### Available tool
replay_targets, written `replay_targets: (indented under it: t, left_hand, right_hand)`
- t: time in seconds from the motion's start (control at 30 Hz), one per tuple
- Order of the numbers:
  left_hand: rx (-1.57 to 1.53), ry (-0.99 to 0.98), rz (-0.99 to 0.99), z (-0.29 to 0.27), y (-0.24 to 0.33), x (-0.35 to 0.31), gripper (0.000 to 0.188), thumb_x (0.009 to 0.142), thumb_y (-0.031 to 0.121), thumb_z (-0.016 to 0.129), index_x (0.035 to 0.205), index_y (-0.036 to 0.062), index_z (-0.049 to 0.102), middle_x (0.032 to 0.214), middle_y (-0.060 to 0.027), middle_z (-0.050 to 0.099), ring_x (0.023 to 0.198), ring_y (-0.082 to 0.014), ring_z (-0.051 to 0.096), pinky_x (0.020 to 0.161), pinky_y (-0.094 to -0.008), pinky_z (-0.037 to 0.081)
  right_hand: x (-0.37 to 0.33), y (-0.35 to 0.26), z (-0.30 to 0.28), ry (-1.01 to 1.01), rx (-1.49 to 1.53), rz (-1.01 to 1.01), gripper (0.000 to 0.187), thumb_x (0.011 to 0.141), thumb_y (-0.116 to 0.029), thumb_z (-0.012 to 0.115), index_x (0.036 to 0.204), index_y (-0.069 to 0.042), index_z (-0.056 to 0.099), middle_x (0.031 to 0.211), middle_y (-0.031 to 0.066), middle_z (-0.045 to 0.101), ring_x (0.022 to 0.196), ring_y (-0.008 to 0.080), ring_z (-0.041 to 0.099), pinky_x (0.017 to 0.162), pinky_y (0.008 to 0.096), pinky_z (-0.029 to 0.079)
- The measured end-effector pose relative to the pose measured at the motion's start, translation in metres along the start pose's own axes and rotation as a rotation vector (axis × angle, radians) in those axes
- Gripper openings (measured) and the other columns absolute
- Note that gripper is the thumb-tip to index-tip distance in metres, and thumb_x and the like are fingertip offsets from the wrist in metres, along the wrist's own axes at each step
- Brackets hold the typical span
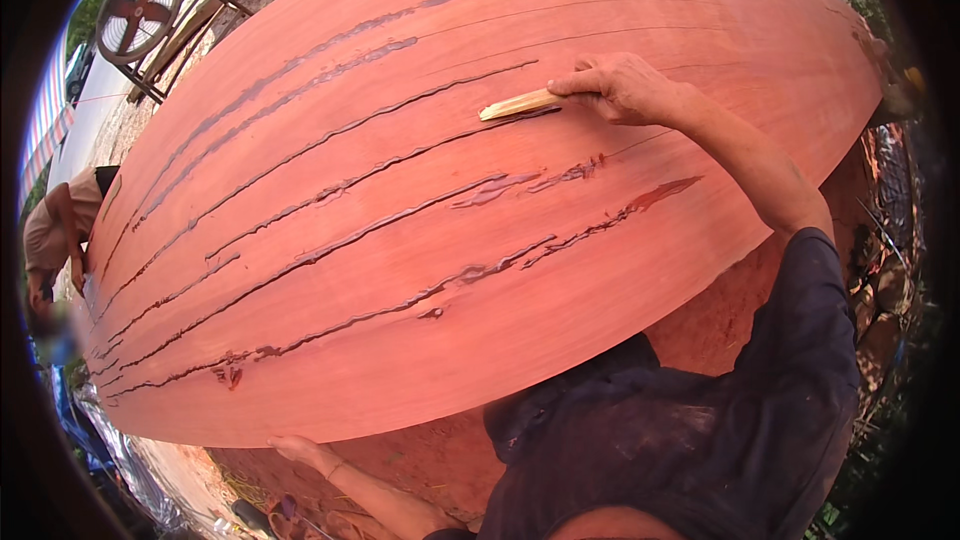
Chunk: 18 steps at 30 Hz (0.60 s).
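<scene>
A broad reddish wooden board [420, 230] fills most of the head view, its edges bent by the lens. Long lines of dark brown paste [335, 327] run along its seams, thick and ridged in places, smeared in others. My right hand [625, 88] reaches over the board and pinches a pale wooden stick [520, 104] between thumb and fingers. The stick's far end lies just above the tip of one paste line. Down at the board's near edge, my left hand [300, 451] touches the rim with fingers stretched out, partly hidden.
Another person [65, 230] bends over at the board's left end. A spoked wheel [141, 10] on a metal frame stands at the far left. Blue and silvery sheeting [115, 455] lies at lower left. Reddish ground [710, 315] shows below the near edge, with clutter at right.
</scene>
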State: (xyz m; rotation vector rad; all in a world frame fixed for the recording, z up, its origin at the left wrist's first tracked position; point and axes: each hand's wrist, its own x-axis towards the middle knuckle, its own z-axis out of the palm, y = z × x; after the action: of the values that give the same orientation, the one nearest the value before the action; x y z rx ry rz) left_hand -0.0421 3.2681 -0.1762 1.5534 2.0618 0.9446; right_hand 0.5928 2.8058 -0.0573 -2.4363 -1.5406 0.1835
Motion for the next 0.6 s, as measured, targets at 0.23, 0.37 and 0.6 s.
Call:
replay_targets:
  t: [0.23, 0.37, 0.6]
  left_hand:
    - [-0.130, -0.009, -0.055, 0.002, 0.000, -0.001, 0.070, 0.110, 0.039, 0.026, 0.137, -0.0230, 0.047, 0.142, -0.0388, 0.050, 0.126, -0.0462, 0.056, 0.107, -0.0489, 0.048]
    - [-0.158, -0.005, -0.041, 0.002, 0.001, -0.003, 0.069, 0.111, 0.038, 0.026, 0.138, -0.0228, 0.046, 0.143, -0.0377, 0.049, 0.126, -0.0441, 0.056, 0.106, -0.0477, 0.049]
    - [-0.211, -0.011, -0.041, 0.001, 0.011, -0.016, 0.069, 0.111, 0.038, 0.026, 0.138, -0.0225, 0.045, 0.142, -0.0369, 0.050, 0.126, -0.0429, 0.056, 0.105, -0.0473, 0.050]
  right_hand:
    - [0.005, 0.000, -0.011, -0.112, 0.042, 0.042, 0.041, 0.089, 0.002, 0.059, 0.124, -0.016, 0.073, 0.098, 0.0141, 0.070, 0.089, 0.0352, 0.065, 0.078, 0.0457, 0.051]
    - [0.000, 0.001, -0.017, -0.132, 0.067, 0.047, 0.033, 0.094, -0.002, 0.060, 0.122, -0.013, 0.073, 0.100, 0.0146, 0.071, 0.092, 0.0348, 0.065, 0.081, 0.0453, 0.050]
    - [-0.016, -0.012, -0.046, -0.185, 0.015, 0.138, 0.023, 0.098, -0.014, 0.066, 0.119, -0.011, 0.074, 0.094, 0.0140, 0.071, 0.089, 0.0336, 0.066, 0.077, 0.0452, 0.050]
